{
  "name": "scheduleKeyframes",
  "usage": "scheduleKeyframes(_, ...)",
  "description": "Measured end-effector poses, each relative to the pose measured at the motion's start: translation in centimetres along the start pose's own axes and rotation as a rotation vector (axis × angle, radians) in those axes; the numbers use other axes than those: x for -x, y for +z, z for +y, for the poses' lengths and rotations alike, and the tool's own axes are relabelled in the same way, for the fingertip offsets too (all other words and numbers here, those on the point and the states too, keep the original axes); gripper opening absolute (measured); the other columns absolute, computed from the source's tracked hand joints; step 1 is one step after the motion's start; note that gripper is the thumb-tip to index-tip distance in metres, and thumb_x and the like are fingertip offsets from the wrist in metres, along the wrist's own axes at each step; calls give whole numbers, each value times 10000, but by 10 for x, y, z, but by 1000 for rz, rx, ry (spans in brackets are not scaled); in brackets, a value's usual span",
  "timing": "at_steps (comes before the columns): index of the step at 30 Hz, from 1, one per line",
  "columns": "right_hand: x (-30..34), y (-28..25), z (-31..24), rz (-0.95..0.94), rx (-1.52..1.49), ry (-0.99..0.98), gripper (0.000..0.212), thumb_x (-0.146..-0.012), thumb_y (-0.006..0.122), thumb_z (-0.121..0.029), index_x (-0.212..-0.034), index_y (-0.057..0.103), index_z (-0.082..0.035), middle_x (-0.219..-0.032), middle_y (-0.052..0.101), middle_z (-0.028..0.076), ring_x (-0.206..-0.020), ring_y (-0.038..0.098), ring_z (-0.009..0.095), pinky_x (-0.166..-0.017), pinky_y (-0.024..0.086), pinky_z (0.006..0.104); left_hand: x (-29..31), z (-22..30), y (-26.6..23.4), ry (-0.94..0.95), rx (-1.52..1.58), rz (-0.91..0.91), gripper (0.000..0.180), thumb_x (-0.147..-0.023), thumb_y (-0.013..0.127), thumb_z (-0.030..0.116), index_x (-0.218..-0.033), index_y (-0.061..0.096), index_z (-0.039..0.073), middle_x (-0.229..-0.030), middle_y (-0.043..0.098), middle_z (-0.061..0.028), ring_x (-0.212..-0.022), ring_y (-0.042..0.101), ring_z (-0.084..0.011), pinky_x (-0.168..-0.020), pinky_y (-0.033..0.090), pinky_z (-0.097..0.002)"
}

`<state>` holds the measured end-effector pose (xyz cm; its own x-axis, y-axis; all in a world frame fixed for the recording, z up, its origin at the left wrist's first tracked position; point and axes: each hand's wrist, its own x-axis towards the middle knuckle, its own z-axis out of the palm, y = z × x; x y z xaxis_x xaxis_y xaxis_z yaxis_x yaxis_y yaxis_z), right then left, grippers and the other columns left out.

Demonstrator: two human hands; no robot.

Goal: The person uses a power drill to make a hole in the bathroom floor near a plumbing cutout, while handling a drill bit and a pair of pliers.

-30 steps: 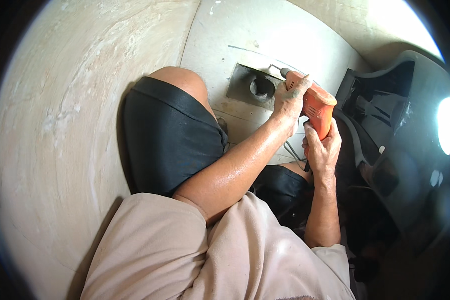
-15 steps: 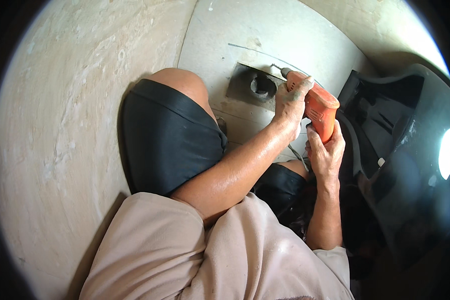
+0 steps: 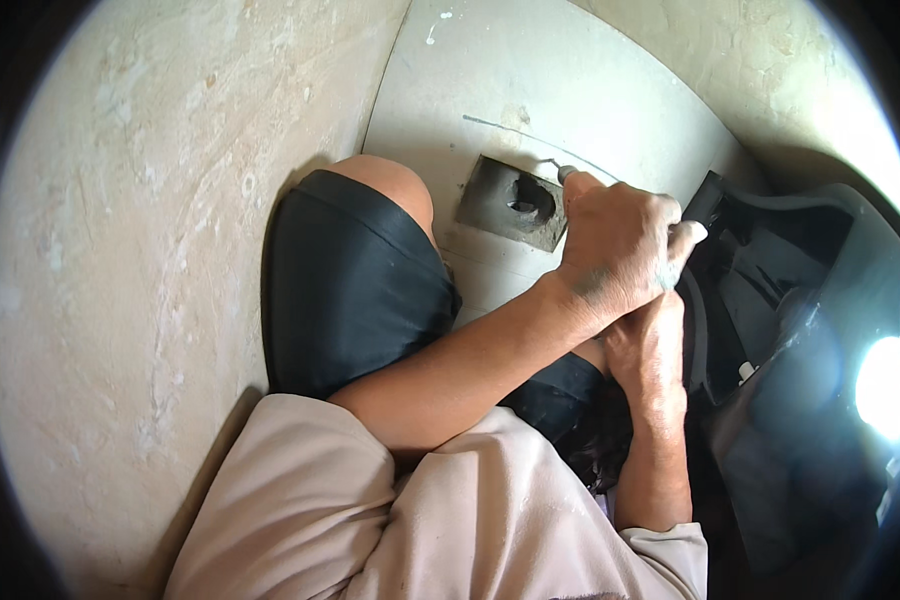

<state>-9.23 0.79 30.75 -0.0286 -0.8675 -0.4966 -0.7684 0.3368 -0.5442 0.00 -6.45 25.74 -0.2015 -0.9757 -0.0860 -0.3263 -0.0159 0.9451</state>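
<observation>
The power drill [image 3: 567, 174] is mostly hidden beneath my hands; only its nose and thin bit show, close to the white panel and just right of a dark rectangular cut-out [image 3: 485, 205]. My left hand [image 3: 620, 240] wraps over the top of the drill body, its fingers curled toward the right. Below it, my right hand [image 3: 652, 345] is closed where the drill's handle sits, though the handle itself is covered. Inside the cut-out is a ragged round hole [image 3: 532, 200]. A dark line [image 3: 530, 136] is marked on the panel above it.
A glossy black curved basin-like piece [image 3: 820, 260] stands close on the right, with a bright glare on it. A beige plaster wall [image 3: 150, 250] rises at the left. My bent knee in dark shorts [image 3: 355, 270] is between that wall and the cut-out.
My left hand has rolled over the top of the drill and now hides most of its orange body. The right hand has come down slightly. The whole view has shifted a little.
</observation>
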Motion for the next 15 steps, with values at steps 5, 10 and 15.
scheduleKeyframes(5, 2, 17, -1, -8, 84, -66, 559, -831, 769, -62, -1318, 523, 58, -1008, 710, 270, -944, 698, 481, -818, 578, 476, 11, -7, -6, -82, -13, -118, 359, -836, 688, 93, -1187, 730, 28, -728, 711, -140, -705, 650, -322, -824, 496, -450)
scheduleKeyframes(10, 4, 17, -3, 23, 58, 130, 373, -829, 802, -102, -1162, 673, 3, -1108, 726, 241, -1042, 716, 415, -866, 572, 431, 11, -10, 1, 18, 42, -119, 84, -707, 635, 21, -662, 633, 91, -666, 678, -91, -625, 585, -286, -808, 411, -420)
scheduleKeyframes(15, -8, 8, -6, -1, 67, 159, 374, -798, 817, -95, -1125, 668, 10, -959, 733, 239, -935, 717, 446, -802, 580, 476, -4, -7, 3, -69, -58, -245, 79, -721, 745, 99, -748, 692, 46, -741, 717, -148, -763, 719, -305, -756, 546, -429)
